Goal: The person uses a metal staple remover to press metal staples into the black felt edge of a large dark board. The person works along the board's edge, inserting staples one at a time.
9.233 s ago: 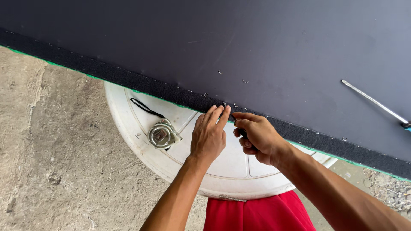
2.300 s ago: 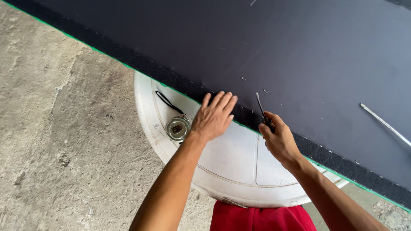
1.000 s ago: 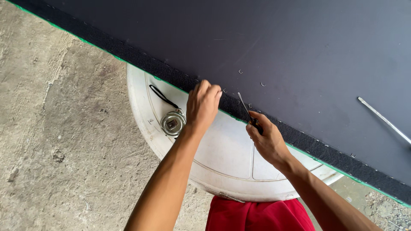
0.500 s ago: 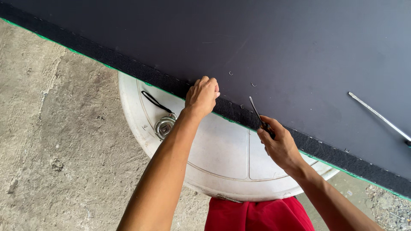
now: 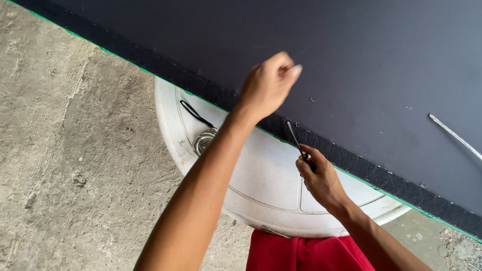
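A large dark board [image 5: 351, 55] covered in black fabric lies tilted across the view, with a stapled black strip along its lower edge [image 5: 351, 155]. My right hand [image 5: 319, 175] grips a thin screwdriver [image 5: 296, 143] whose tip points at that stapled strip. My left hand [image 5: 268, 83] is raised over the board with its fingers curled in, and I cannot tell whether it pinches something small. A white round plastic lid or drum top [image 5: 271, 190] sits under the board's edge.
A metal tape measure [image 5: 203, 141] with a black strap lies on the white round top. A long thin metal rod [image 5: 454, 136] rests on the board at right. Rough concrete floor [image 5: 75, 165] spreads to the left. Red cloth [image 5: 301, 253] shows at bottom.
My left hand has lifted off the board's edge and moved up over the dark surface. The right hand keeps the screwdriver at the stapled strip.
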